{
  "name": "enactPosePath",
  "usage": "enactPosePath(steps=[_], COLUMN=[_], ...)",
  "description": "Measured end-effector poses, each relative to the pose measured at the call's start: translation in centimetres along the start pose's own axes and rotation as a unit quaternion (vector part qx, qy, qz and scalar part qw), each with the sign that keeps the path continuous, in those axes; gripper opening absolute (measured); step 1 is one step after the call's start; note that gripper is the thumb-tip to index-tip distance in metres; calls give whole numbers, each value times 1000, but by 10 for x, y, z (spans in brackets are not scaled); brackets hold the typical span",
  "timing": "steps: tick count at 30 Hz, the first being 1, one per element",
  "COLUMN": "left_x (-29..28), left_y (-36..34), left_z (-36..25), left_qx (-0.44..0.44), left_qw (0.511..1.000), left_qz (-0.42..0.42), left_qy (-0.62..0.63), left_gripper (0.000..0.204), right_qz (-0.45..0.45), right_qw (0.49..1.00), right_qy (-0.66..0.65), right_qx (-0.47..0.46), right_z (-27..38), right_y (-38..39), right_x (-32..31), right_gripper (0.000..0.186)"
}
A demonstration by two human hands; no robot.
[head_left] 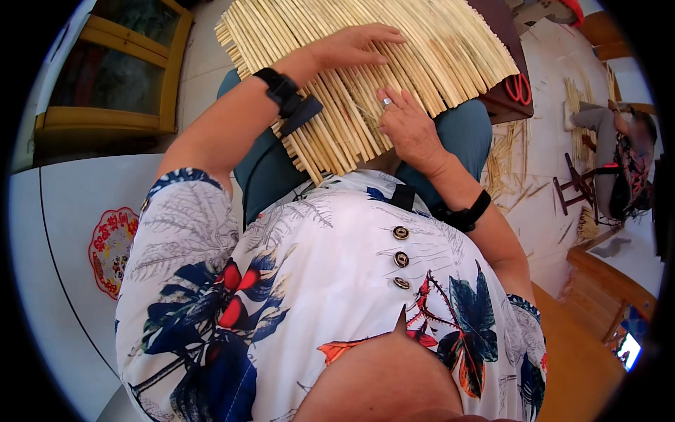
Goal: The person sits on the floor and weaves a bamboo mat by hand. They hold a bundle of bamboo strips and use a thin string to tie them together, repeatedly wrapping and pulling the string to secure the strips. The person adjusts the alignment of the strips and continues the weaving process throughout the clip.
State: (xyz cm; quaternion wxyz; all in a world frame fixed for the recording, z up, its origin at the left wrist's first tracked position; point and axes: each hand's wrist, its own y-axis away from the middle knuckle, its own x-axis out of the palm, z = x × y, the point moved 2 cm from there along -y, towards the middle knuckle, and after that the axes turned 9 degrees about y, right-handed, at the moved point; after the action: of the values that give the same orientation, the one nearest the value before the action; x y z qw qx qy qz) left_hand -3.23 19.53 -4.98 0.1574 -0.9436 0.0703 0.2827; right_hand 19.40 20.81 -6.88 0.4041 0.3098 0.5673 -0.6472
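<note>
A mat of pale straw-coloured sticks (pixel 457 42), laid side by side, stretches over my teal-covered legs and a dark reddish tabletop (pixel 503 105). Its near left part has uneven ends. My left hand (pixel 355 48) lies across the upper middle of the sticks with fingers extended. Lower and to the right, my right hand (pixel 411 133), with a ring on one finger, rests at the sticks with fingers apart and slightly bent. Neither hand appears to grip anything. Red looped handles (pixel 518 88) sit at the tabletop's right edge.
At right, another person (pixel 605 162) sits low beside a wooden stool (pixel 573 184), near loose sticks (pixel 500 158) on the tiled floor. A glass-fronted wooden cabinet (pixel 98 126) and white appliance (pixel 70 232) stand left. Wooden furniture (pixel 590 267) and a lit screen (pixel 628 352) are at lower right.
</note>
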Motion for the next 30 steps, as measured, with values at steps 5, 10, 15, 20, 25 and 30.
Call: enactPosePath(steps=[5,10,15,20,25,30], left_x=[-23,5,14,18,19,20], left_y=[59,84,82,80,80,78], left_z=[-31,-38,-38,-34,-33,-30], left_qx=[-84,-59,-33,-36,-37,-68], left_qw=[991,979,957,954,940,945], left_qz=[63,40,-4,-33,-33,-57], left_qy=[-88,-192,-288,-297,-339,-315], left_gripper=[57,67,62,60,59,61], right_qz=[-6,-1,3,-6,-3,-2], right_qw=[1000,1000,1000,999,999,999], right_qy=[15,9,-12,-32,-31,-32], right_qx=[-16,0,10,29,34,35], right_z=[-2,-3,-4,-2,-1,-1], right_y=[1,3,1,0,-1,-4], right_x=[2,2,2,1,1,-1], right_gripper=[8,8,9,9,9,9])
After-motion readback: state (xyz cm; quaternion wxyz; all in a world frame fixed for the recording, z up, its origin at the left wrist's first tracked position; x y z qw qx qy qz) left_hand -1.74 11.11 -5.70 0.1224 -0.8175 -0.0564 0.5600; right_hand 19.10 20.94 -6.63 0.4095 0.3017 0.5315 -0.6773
